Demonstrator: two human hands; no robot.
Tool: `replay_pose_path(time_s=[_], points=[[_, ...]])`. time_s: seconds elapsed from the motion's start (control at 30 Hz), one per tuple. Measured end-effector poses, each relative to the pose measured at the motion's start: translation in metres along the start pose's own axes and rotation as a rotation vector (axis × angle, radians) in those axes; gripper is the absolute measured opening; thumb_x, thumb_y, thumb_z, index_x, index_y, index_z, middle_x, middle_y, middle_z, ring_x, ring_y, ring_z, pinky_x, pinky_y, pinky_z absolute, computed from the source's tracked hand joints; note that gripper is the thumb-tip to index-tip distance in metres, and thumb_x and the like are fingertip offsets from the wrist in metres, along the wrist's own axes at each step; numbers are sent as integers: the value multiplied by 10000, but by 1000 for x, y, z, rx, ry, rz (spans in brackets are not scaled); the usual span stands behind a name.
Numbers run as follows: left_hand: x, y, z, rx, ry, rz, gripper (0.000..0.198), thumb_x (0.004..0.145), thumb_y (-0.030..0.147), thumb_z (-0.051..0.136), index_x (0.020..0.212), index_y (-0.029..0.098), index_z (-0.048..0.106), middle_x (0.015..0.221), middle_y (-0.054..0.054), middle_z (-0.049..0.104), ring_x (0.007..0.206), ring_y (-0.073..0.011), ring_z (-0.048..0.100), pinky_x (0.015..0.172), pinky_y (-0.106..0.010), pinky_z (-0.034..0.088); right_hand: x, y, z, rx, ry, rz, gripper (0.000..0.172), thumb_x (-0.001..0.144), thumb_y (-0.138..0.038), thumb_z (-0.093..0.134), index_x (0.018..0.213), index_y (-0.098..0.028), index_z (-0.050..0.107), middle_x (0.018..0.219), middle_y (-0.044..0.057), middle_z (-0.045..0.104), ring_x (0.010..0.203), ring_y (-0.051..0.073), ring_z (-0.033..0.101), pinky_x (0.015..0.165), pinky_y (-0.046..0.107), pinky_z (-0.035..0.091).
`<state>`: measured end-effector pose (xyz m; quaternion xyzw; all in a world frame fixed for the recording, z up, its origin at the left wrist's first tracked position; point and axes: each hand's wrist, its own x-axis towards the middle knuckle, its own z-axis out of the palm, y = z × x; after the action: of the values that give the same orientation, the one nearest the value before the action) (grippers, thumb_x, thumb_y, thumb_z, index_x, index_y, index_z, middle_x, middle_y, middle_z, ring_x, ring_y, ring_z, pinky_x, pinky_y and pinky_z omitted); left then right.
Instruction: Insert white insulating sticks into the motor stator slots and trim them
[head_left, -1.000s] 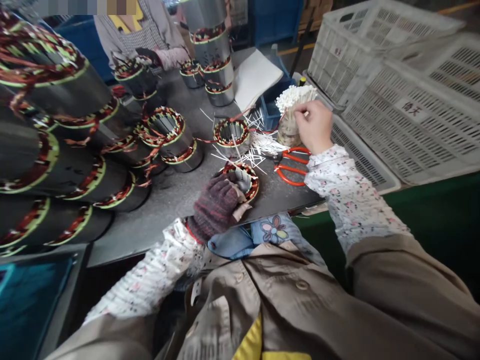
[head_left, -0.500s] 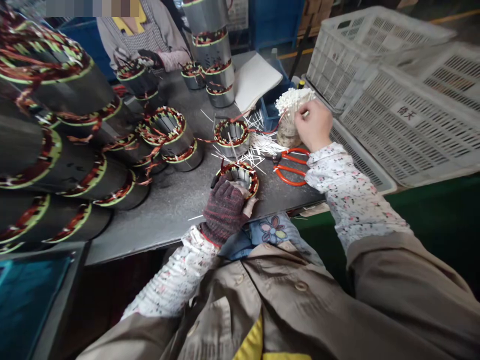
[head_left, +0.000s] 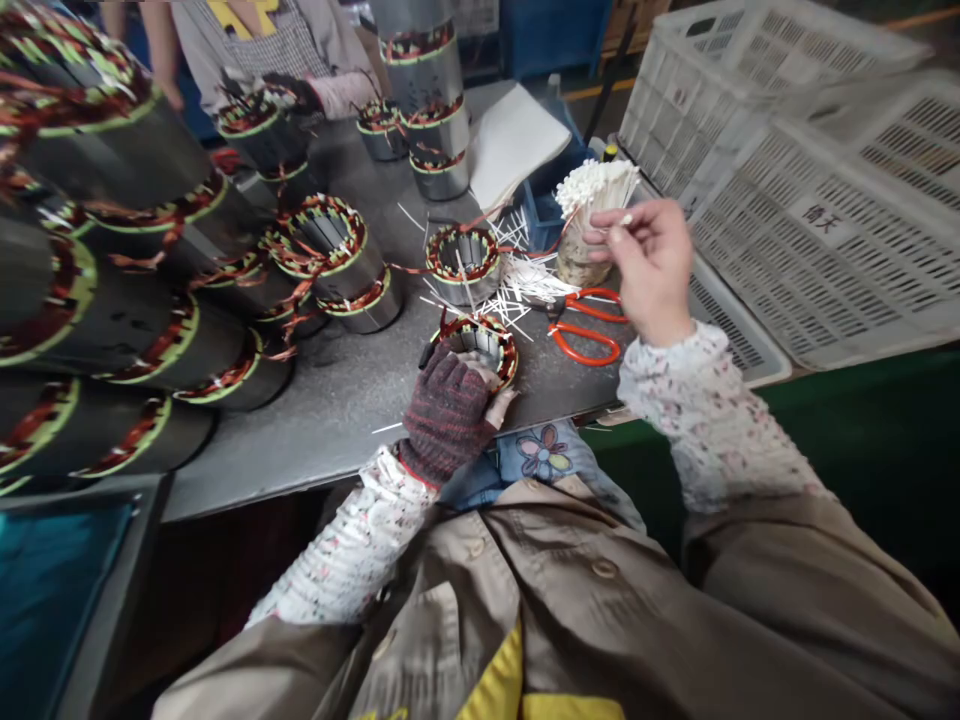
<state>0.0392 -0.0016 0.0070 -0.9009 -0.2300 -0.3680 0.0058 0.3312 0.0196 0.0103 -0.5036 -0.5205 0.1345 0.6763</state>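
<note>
My left hand (head_left: 446, 415) wears a dark knitted work glove and grips the rim of a motor stator (head_left: 480, 348) with copper windings, which lies near the bench's front edge. My bare right hand (head_left: 652, 265) hangs just right of a bundle of white insulating sticks (head_left: 596, 190) standing in a tan wrapper, pinching a thin white stick between its fingertips. Below that hand lie red-handled scissors (head_left: 585, 325). Loose white strips (head_left: 517, 290) are scattered beside a second wound stator (head_left: 463, 263).
Several wound stators (head_left: 322, 240) stand or lie stacked on the grey metal workbench (head_left: 337, 420), with more at the left. A co-worker's gloved hand (head_left: 289, 92) holds a stator across the bench. White slatted plastic crates (head_left: 802, 210) fill the right side, behind a white notebook (head_left: 517, 145).
My right hand has moved up and to the right, off the bundle of sticks, with its fingers still pinched. My left hand stays on the stator.
</note>
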Motion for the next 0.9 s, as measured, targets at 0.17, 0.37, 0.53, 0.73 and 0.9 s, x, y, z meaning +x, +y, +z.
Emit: replay_pose_path(time_s=[0.17,0.37,0.53,0.73,0.9], points=[[-4,0,2,15,6,-17,217,952,368,723,1008,210,583,1071,-85,769,1125,-297,725,1127,-558,528,-99,-63,11,12,-289,-279,131,1021,-239,542,905,-246,602,1062,66,781,1070,233,741,935,424,583],[-5,3,1,55,-10,-27,488,976,351,675,1373,116,515,1132,-151,746,1081,-297,730,1121,-554,532,-146,-73,5,90,-404,-301,233,1014,-212,495,784,-220,533,692,31,671,590,150,617,585,282,524],[-4,3,1,70,-18,-27,494,996,383,625,1392,109,514,1129,-153,744,1070,-294,734,1122,-546,529,-140,-78,-2,23,-478,-211,295,1036,-231,475,752,-218,552,654,18,667,559,138,622,562,265,501],[-5,2,3,66,6,-17,495,1015,388,609,1403,98,506,1179,-183,735,1125,-304,726,1125,-543,525,-134,-81,-4,-61,-501,-123,321,1023,-198,472,711,-212,548,632,-9,641,532,102,578,549,239,453],[-8,-1,3,22,-68,-68,556,1008,442,626,1459,152,479,1180,-146,732,1135,-296,721,1174,-571,487,-135,-81,-5,-9,-475,-60,317,1014,-192,502,703,-202,557,632,-17,626,533,89,562,534,229,425]])
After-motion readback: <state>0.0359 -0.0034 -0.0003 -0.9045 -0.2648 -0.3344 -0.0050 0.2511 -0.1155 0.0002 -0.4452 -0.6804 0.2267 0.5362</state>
